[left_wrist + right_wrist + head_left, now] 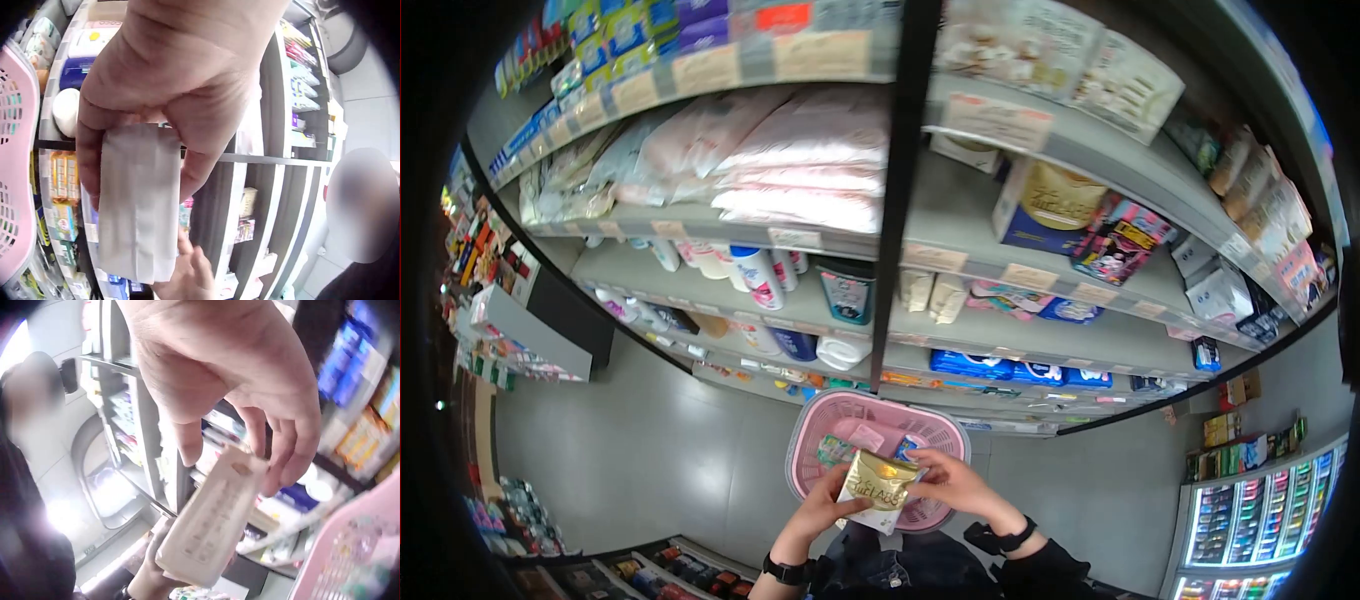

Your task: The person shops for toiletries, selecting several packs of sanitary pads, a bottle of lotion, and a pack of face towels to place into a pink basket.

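Head view puts the gold-and-white pack [884, 488] at six o'clock, held up in front of me and overlapping the near side of the pink basket [828, 408]. My left hand [825, 506] grips it at its seven-o'clock side, thumb on the printed front; the left wrist view shows thumb and fingers on opposite faces of it. My right hand [955, 485] is loose at the pack's three o'clock, fingers reaching its edge; in the right wrist view the thumb stands off to one side, and I cannot tell how firmly the fingertips bear.

I judge the pack light, fairly soft and not fragile. Its narrow side shows a folded white wrapper, so a hard squeeze would probably dent it, and the shiny gold part may slide a little. The best hold is across its thickness, near the middle of the long edges, flat fingers opposite the thumb.

Small packets [833, 450] lie inside the basket. Smooth grey floor [670, 445] spreads at eight o'clock, reflecting the lights. Stocked shelving [990, 255] curves from ten round to three, a similar gold pack [1055, 200] sits at two, and lit cabinets [1260, 520] stand at four.
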The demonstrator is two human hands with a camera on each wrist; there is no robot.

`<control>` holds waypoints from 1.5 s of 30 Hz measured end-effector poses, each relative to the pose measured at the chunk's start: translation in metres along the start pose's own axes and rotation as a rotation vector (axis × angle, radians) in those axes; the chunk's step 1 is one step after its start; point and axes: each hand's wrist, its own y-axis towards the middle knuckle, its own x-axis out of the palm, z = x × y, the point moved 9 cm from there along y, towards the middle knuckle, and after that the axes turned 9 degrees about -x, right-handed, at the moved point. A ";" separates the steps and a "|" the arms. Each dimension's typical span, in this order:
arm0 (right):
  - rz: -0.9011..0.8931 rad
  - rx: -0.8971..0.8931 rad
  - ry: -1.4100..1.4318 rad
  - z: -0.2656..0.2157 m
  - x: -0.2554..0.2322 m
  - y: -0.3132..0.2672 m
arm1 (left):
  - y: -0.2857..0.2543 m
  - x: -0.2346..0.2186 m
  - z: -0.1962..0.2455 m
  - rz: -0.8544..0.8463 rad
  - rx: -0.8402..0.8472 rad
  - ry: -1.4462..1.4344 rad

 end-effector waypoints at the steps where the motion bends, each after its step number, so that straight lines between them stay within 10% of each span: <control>1: 0.046 -0.160 -0.202 -0.051 -0.016 -0.014 | -0.004 0.007 0.011 0.034 0.004 -0.009; 6: -1.003 -0.706 0.137 -0.177 0.008 -0.139 | -0.015 0.037 0.050 0.128 0.110 -0.072; 8: -1.087 -0.796 0.181 -0.212 0.018 -0.167 | -0.015 0.050 0.059 0.121 0.143 -0.112; 26: -0.586 -1.027 0.167 -0.229 -0.019 -0.180 | -0.033 0.057 0.041 0.130 0.109 -0.080; 36: -0.876 -1.034 0.342 -0.251 0.042 -0.178 | -0.051 0.048 0.043 0.072 0.092 -0.217; 38: -0.713 -0.787 0.338 -0.180 0.028 -0.158 | -0.051 0.045 0.040 0.027 0.087 -0.283; 40: -0.146 -0.792 -0.032 -0.164 0.007 -0.128 | -0.052 0.046 0.043 0.001 0.096 -0.249; 45: 0.225 -0.349 -0.211 -0.099 0.016 -0.086 | -0.075 0.077 0.074 -0.071 0.287 -0.052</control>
